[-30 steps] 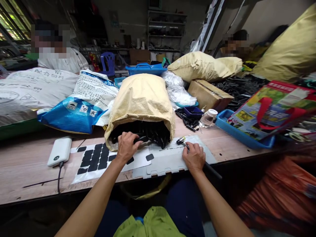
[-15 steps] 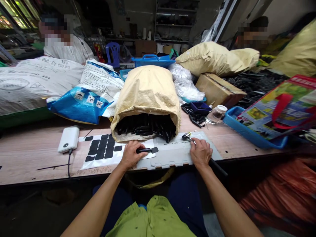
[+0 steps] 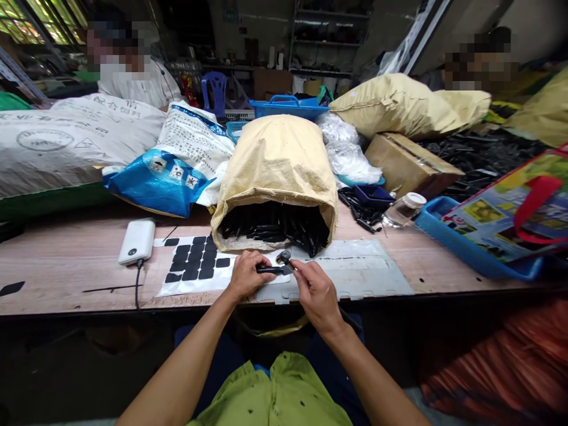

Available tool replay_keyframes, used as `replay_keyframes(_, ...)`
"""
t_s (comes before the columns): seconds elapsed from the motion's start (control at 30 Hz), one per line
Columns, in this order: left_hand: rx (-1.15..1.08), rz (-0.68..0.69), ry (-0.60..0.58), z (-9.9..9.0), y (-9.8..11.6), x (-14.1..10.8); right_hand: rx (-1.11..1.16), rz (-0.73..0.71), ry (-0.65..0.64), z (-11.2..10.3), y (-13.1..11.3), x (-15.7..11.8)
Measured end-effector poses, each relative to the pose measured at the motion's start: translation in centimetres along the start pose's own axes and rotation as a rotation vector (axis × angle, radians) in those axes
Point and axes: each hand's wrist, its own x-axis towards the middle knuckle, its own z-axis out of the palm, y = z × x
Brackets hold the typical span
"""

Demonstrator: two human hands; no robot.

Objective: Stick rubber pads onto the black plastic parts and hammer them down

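My left hand [image 3: 249, 275] is closed on a slim black stick-shaped part [image 3: 268, 270], held low over the front of the table. A small flat dark tab [image 3: 286, 270] shows at its right end. Closed around the metal shank of a small hammer-like tool is my right hand [image 3: 320, 294]. The tool's rounded dark head [image 3: 283, 257] is just above the tab; I cannot tell whether they touch. Beneath lies a grey board [image 3: 359, 278]. Left of my hands, several black rounded squares sit on a white sheet [image 3: 226, 276].
A tan sack [image 3: 277, 154] gapes towards me, full of black stick-shaped parts [image 3: 261, 228]. To the left are a white power bank [image 3: 137, 239] and a blue-white bag [image 3: 155, 177]. A clear jar [image 3: 403, 210] and blue tray [image 3: 479, 251] stand right. Two people sit beyond.
My right hand has moved left with the tool, bringing its head over the end of the black part. My left hand keeps its hold. The view has shifted slightly.
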Motion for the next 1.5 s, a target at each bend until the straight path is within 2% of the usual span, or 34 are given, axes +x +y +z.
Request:
replay_keyframes(0.1,-0.02,0.009,0.008,-0.1,0.1,0.0,-0.066,-0.052,-0.034,1.1,-0.7,0.3)
replay_keyframes(0.23,0.009,0.008,0.008,-0.1,0.2,0.0,-0.183,-0.067,-0.115,1.3,-1.0,0.4)
replay_keyframes(0.4,-0.023,-0.002,0.017,0.1,0.2,-0.1,-0.18,-0.051,-0.04,0.4,-0.7,0.2)
replay_keyframes(0.57,-0.009,-0.018,0.02,0.1,0.3,-0.1,-0.196,-0.027,-0.099,0.1,0.0,-0.1)
replay_keyframes(0.67,-0.007,-0.019,0.008,0.0,0.3,-0.1,-0.163,-0.011,-0.053,-0.8,0.8,-0.1)
replay_keyframes(0.77,-0.003,-0.023,0.002,0.0,0.3,-0.1,-0.175,-0.043,-0.034,-2.8,2.9,0.0)
replay_keyframes(0.87,-0.001,-0.017,-0.009,0.0,0.2,-0.1,-0.253,-0.076,-0.062,-5.7,6.6,0.1)
replay_keyframes(0.97,0.004,-0.007,-0.007,0.0,0.2,-0.1,-0.287,-0.09,-0.173,-8.1,10.5,0.3)
replay_keyframes(1.07,0.021,0.002,0.009,0.1,0.2,-0.1,-0.277,-0.101,-0.294,-9.2,12.7,1.1)
replay_keyframes(1.23,0.039,0.005,0.017,0.3,0.0,-0.2,-0.31,-0.163,-0.286,-8.4,13.0,2.7)
replay_keyframes(1.4,0.041,0.005,0.0,-0.1,0.3,0.1,-0.259,-0.066,-0.224,-7.4,12.2,3.1)
replay_keyframes(1.5,-0.03,0.073,0.003,-0.8,1.2,-1.4,-0.295,-0.017,-0.178,-7.1,11.9,3.0)
